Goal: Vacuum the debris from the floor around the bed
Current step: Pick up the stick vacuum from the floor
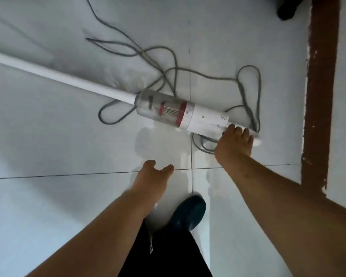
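Observation:
A white stick vacuum (196, 116) lies flat on the pale tiled floor (48, 196). Its clear dust cup with red rings sits mid-frame, and its long white tube (58, 75) runs off to the upper left. My right hand (235, 143) grips the vacuum's handle end at the right, fingers curled over it. My left hand (152, 174) hovers over the floor below the dust cup, fingers relaxed and holding nothing. The vacuum's head is out of view.
The grey power cord (168, 62) lies in loose loops around and behind the vacuum body. A dark red-brown strip (322, 92) runs down the right side. My dark shoe (188, 213) and black trouser leg are at the bottom centre. A dark object (288, 9) sits top right.

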The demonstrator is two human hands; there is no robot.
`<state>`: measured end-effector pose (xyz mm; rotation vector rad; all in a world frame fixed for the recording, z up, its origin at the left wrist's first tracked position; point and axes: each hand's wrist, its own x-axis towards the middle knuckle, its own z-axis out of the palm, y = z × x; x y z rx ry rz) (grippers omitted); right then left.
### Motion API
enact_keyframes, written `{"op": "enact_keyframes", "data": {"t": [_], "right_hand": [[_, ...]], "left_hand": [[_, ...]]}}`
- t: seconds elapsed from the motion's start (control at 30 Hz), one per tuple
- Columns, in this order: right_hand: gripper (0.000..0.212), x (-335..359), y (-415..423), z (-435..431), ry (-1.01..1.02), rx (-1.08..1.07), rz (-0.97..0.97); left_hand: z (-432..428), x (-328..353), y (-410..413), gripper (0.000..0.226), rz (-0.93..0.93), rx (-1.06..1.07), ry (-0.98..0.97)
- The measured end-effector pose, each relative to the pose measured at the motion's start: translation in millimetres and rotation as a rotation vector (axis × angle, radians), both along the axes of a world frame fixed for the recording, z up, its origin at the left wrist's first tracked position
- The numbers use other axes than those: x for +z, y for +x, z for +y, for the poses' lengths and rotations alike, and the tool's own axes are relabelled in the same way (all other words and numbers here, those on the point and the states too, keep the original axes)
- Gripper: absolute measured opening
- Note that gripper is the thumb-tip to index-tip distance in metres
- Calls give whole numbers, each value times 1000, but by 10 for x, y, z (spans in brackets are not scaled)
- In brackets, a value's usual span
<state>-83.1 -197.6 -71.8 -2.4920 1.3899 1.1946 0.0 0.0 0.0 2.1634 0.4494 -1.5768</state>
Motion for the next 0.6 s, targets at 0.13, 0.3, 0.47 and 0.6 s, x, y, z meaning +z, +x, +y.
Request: {"op": "enact_keyframes", "data": {"t": [0.13, 0.3, 0.47, 0.6], "right_hand": [[32, -178, -34, -134, -75, 71, -77], [24, 98, -148, 34, 40, 168, -183], [27, 790, -183, 294, 178, 272, -278], [30, 1642, 61, 522, 314, 313, -226]], "left_hand": [[37, -192, 30, 66, 58, 7, -13], [88, 6, 77, 69, 52, 80, -8], [239, 447, 145, 79, 71, 164, 45], [362, 1068, 252, 62, 105, 476, 13]]}}
